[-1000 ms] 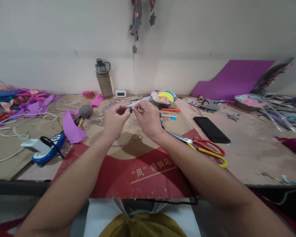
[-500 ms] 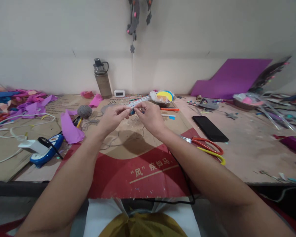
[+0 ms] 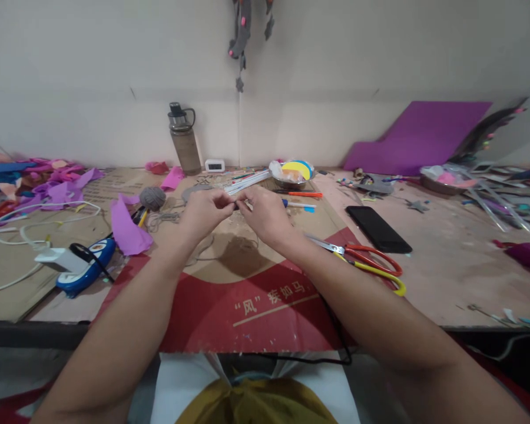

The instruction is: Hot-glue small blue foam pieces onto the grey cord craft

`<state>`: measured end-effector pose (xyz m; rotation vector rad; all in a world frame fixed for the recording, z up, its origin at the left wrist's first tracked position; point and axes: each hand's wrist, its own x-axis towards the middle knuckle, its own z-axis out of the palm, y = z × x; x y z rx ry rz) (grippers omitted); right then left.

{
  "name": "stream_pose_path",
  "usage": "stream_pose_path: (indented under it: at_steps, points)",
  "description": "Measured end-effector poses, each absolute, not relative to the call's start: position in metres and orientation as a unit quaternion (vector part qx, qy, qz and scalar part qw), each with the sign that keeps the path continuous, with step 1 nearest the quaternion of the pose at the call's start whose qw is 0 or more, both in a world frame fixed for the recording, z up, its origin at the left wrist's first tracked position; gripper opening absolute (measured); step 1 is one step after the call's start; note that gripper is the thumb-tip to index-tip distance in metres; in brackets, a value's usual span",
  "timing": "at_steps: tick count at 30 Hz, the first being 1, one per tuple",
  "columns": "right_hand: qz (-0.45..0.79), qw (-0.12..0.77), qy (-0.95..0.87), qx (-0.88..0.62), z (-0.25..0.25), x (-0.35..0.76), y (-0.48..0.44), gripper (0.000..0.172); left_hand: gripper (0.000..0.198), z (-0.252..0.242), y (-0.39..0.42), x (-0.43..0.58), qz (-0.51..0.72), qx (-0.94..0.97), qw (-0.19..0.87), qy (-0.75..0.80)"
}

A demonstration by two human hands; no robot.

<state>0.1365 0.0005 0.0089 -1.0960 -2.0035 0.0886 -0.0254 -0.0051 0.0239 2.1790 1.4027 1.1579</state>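
Above the cardboard, my left hand (image 3: pixel 206 213) and my right hand (image 3: pixel 267 213) meet with thumbs and fingers pinched. Whatever lies between the fingertips is tiny and dark, too small to name. Loose grey yarn (image 3: pixel 201 253) runs over the cardboard (image 3: pixel 221 259) below the hands. Just beyond the fingers lies a bundle of thin white sticks (image 3: pixel 251 181). To the right of my right hand is a white pen-like stick (image 3: pixel 301 205) with blue ends. Scissors (image 3: pixel 366 259) with red and yellow handles rest beside my right forearm.
A grey yarn ball (image 3: pixel 152 198), purple felt (image 3: pixel 128 227) and a blue power strip (image 3: pixel 90 265) are on the left. A bottle (image 3: pixel 185 144) and small clock (image 3: pixel 215 165) stand at the back. A foil bowl (image 3: pixel 291 176) sits behind the hands; a black phone (image 3: pixel 377 228) lies right.
My hands stay together, pinching slightly lower, and the blue bit seen between the fingers is out of sight. The white stick and scissors show more fully. The view has shifted slightly.
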Motion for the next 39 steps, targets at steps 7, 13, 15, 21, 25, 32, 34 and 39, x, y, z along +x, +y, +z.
stream_pose_path:
  at_steps: [7,13,15,21,25,32,34,39]
  points:
    - [0.104,0.459,-0.785,-0.404,0.009,0.137,-0.003,0.013,0.007,0.021,-0.005,-0.020,0.468,0.710,0.163,0.500]
    - [0.139,0.515,-0.750,-0.392,0.010,0.135,-0.013,0.003,0.007,0.017,-0.002,-0.020,0.533,0.645,0.226,0.499]
    - [0.171,0.531,-0.727,-0.401,0.009,0.132,-0.013,0.006,0.007,0.015,-0.001,-0.018,0.548,0.632,0.241,0.491]
    - [0.300,0.556,-0.643,-0.433,0.000,0.125,-0.007,0.014,0.007,0.011,-0.001,-0.009,0.609,0.561,0.312,0.466]
    - [0.348,0.560,-0.614,-0.434,-0.005,0.120,-0.002,0.019,0.006,0.011,-0.004,-0.004,0.628,0.528,0.329,0.468]
    - [0.376,0.561,-0.601,-0.427,-0.003,0.118,-0.002,0.023,0.011,0.012,-0.007,-0.003,0.631,0.507,0.384,0.445]
    - [0.379,0.563,-0.599,-0.425,-0.002,0.119,-0.002,0.021,0.012,0.012,-0.007,-0.003,0.628,0.505,0.396,0.439]
    - [0.368,0.582,-0.585,-0.429,-0.002,0.119,-0.001,0.017,0.014,0.014,-0.008,-0.002,0.623,0.506,0.421,0.423]
